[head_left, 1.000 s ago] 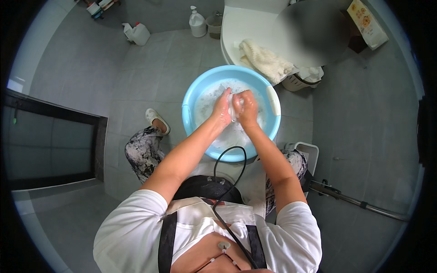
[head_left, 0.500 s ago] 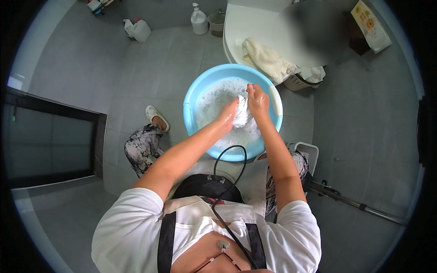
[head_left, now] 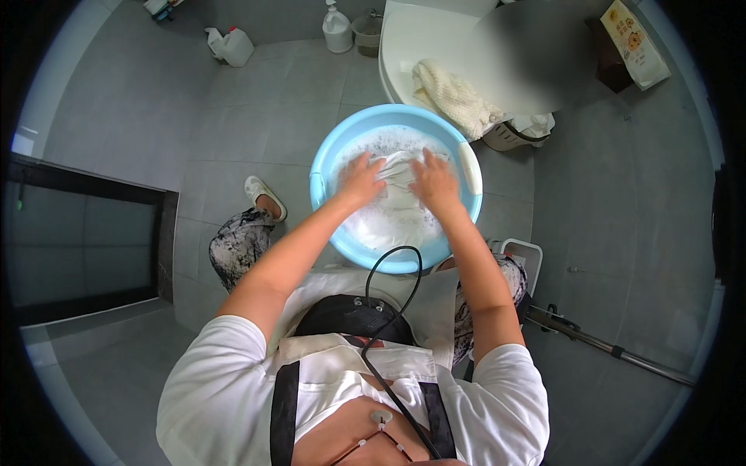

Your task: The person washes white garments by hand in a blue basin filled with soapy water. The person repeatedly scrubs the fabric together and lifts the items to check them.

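Observation:
A round light-blue basin [head_left: 320, 172] holds sudsy water [head_left: 373, 225]. In it a white cloth [head_left: 400, 190] lies spread and wrinkled, partly under the foam. My left hand [head_left: 362, 180] is over the cloth's left side, its fingers spread and touching the fabric. Opposite it, my right hand [head_left: 434, 183] rests on the cloth's right side, fingers apart and slightly blurred. Some fingertips are lost in the suds. Neither hand shows a closed grip.
A white toilet [head_left: 395, 46] stands beyond the basin, with a cream towel [head_left: 451, 97] over its edge. Behind it sits a waste basket [head_left: 509, 138]. A pump bottle [head_left: 337, 31] and a white jug [head_left: 233, 48] stand by the far wall. A black cable [head_left: 369, 276] loops before me.
My hands have come apart and lowered from holding the bunched cloth between them. The cloth now spreads out across the sudsy water beneath my spread fingers.

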Available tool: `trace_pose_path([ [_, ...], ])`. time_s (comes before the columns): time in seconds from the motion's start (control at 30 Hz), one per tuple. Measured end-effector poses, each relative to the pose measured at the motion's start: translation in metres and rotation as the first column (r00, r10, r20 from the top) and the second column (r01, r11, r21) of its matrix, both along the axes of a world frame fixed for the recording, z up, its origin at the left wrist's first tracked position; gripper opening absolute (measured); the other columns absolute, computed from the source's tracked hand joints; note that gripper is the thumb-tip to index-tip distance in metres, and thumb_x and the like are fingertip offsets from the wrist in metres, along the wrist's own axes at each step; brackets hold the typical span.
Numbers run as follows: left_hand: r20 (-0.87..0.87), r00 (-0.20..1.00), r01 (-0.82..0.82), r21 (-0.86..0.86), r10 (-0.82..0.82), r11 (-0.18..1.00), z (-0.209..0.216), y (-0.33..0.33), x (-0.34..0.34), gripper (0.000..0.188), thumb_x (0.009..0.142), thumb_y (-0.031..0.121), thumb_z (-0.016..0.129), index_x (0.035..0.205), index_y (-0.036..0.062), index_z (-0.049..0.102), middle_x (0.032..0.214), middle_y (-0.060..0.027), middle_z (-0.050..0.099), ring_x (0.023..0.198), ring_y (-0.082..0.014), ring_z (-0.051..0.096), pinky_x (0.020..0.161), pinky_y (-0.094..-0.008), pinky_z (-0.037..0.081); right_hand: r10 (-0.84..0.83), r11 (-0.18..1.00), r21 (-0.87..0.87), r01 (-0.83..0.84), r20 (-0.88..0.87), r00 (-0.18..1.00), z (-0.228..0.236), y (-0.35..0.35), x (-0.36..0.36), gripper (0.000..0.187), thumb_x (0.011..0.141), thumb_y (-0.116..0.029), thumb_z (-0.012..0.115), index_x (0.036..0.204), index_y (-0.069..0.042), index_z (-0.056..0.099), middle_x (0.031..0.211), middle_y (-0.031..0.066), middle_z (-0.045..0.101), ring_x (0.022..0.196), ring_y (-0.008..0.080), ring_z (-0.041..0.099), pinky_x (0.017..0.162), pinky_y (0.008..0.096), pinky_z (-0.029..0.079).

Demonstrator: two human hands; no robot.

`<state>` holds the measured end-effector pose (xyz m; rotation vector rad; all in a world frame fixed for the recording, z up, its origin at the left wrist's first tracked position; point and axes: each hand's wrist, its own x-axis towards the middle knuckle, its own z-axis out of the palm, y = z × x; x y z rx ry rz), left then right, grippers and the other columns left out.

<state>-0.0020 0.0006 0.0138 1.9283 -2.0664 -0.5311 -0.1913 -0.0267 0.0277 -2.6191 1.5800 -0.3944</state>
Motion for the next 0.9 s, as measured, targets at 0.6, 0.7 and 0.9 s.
trace_pose_path([
  [0.6, 0.296, 0.934, 0.14, 0.209, -0.199, 0.968, -0.035, -0.005, -0.008, 0.03, 0.074, 0.008, 0.049, 0.103, 0.0118, 0.058, 0.099, -0.0142, 0.058, 0.094, -0.0295, 0.055, 0.079, -0.0401, 0.042, -0.152, 0.899, 0.369, 0.238, -0.247, 0.957, -0.023, -0.016, 0.014, 0.033, 0.074, -0.015, 0.052, 0.107, -0.011, 0.055, 0.096, 0.0146, 0.059, 0.09, 0.0275, 0.058, 0.078, 0.0373, 0.045],
  [0.7, -0.106, 0.977, -0.167, 0.179, 0.187, 0.97, -0.024, -0.009, 0.001, 0.035, 0.069, 0.003, 0.053, 0.103, 0.0094, 0.056, 0.102, -0.0104, 0.057, 0.099, -0.0263, 0.052, 0.075, -0.0378, 0.045, -0.212, 0.932, 0.314, 0.179, 0.075, 0.974, 0.004, -0.014, 0.011, 0.023, 0.071, -0.009, 0.056, 0.094, -0.007, 0.058, 0.09, 0.0117, 0.061, 0.082, 0.0233, 0.06, 0.074, 0.0316, 0.045],
  [0.9, -0.797, -0.31, 0.095, 0.516, 0.518, 0.851, -0.015, -0.017, 0.01, 0.042, 0.07, 0.012, 0.054, 0.112, 0.0059, 0.049, 0.109, -0.0111, 0.053, 0.106, -0.0266, 0.046, 0.09, -0.0448, 0.035, -0.473, 0.775, 0.569, -0.275, 0.811, 0.344, -0.006, -0.016, 0.008, 0.026, 0.064, 0.01, 0.049, 0.085, -0.004, 0.054, 0.089, 0.0052, 0.058, 0.086, 0.0162, 0.053, 0.075, 0.0243, 0.041],
])
